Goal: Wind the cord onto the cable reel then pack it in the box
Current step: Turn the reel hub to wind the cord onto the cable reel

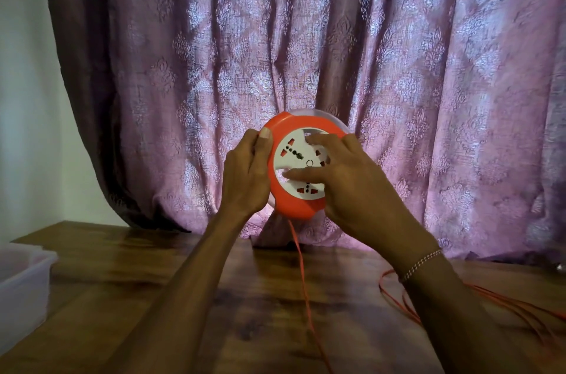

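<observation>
I hold a round orange cable reel [291, 205] upright in the air above the wooden table [245, 297]. Its white centre disc [289, 159] with red sockets faces me. My left hand [248, 174] grips the reel's left rim, thumb on the front edge. My right hand [346, 183] lies over the white disc, with fingers spread and hooked in its openings. A thin orange cord [301, 272] hangs from the reel's bottom down to the table and runs off the near edge. More loose cord [395, 297] loops on the table to the right, behind my right forearm.
A translucent white plastic box [24, 285] stands at the table's left edge. A purple patterned curtain [306, 52] hangs right behind the reel, its hem resting on the table's far side. A pale wall is at the left.
</observation>
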A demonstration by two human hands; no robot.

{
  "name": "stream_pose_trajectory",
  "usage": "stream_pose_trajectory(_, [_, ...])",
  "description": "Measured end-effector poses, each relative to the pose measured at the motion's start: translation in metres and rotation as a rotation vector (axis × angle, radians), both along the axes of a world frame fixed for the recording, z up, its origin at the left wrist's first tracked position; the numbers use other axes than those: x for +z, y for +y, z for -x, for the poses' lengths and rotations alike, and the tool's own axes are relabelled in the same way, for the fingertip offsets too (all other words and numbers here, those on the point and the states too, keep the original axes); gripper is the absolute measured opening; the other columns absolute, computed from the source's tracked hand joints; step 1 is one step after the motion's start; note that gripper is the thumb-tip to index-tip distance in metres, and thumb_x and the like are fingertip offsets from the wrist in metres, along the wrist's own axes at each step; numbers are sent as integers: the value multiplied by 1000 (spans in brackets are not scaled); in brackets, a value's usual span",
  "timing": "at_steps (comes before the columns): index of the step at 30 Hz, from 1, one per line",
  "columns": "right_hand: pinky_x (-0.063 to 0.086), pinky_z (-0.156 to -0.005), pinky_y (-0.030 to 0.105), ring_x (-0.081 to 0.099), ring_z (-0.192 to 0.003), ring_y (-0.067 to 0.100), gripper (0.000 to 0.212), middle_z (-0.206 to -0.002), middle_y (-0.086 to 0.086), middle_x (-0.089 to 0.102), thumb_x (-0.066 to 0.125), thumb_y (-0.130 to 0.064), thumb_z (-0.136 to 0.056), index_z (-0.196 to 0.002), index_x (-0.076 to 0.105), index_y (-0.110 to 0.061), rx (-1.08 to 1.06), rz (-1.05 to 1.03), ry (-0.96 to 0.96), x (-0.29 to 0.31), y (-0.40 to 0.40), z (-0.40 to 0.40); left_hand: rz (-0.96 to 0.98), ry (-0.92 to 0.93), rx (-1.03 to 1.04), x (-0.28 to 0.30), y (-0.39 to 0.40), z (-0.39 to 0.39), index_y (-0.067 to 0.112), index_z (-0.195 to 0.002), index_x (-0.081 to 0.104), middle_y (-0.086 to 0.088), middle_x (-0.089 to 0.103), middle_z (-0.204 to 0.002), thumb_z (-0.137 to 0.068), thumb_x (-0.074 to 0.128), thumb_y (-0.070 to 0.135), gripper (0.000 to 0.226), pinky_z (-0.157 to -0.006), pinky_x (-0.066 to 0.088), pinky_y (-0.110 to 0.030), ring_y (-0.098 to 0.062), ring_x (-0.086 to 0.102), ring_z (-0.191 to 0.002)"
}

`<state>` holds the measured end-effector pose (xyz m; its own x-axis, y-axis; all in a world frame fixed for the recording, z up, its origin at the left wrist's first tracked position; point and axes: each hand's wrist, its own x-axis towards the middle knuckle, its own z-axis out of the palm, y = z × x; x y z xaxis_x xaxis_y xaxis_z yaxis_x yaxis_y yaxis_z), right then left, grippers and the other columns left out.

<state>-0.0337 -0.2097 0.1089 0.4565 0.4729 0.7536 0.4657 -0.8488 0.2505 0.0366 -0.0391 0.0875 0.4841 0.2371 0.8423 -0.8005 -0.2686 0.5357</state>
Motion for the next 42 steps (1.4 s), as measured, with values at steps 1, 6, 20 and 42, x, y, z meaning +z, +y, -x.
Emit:
stream_pose_trajectory(1, [47, -94, 46, 43, -120, 33, 51, -141, 8, 48, 58, -18, -71, -115, 70, -40, -21, 3, 14, 0, 0, 1, -6, 2, 6, 0, 0, 0, 12, -82, 50, -19, 63, -75, -99, 38, 63, 54, -67, 52, -61, -43, 61, -74])
stream_pose_trajectory(6, [45, -83, 40, 47, -112, 28, 53, -126, 3, 55, 37, -36, -74, -115, 67, -47, -104, -59, -75, -2, 4, 8, -40, -6, 15, 0, -2, 2, 12, -80, 49, -17, 62, -72, -98, 37, 63, 56, -66, 50, -61, -41, 61, -72])
stream_pose_trajectory(20, [55, -66, 39, 65, -86, 28, 38, -81, -3, 74, 60, -48, -84, -119, 67, -35, -77, -295, -120, -1, 2, 6, -51, -8, 13, 1, 0, 3, 8, -78, 44, -23, 57, -70, -97, 39, 62, 58, -62, 48, -58, -40, 54, -65])
stream_pose_trajectory(42, [51, -67, 35, 67, -89, 29, 62, -93, -1, 74, 59, -69, -76, -133, 52, -47, -154, -251, -144, -5, 6, 6, -62, 6, 12, 2, -2, 5, 17, -72, 41, 0, 50, -61, -102, 42, 51, 45, -63, 46, -56, -16, 46, -59])
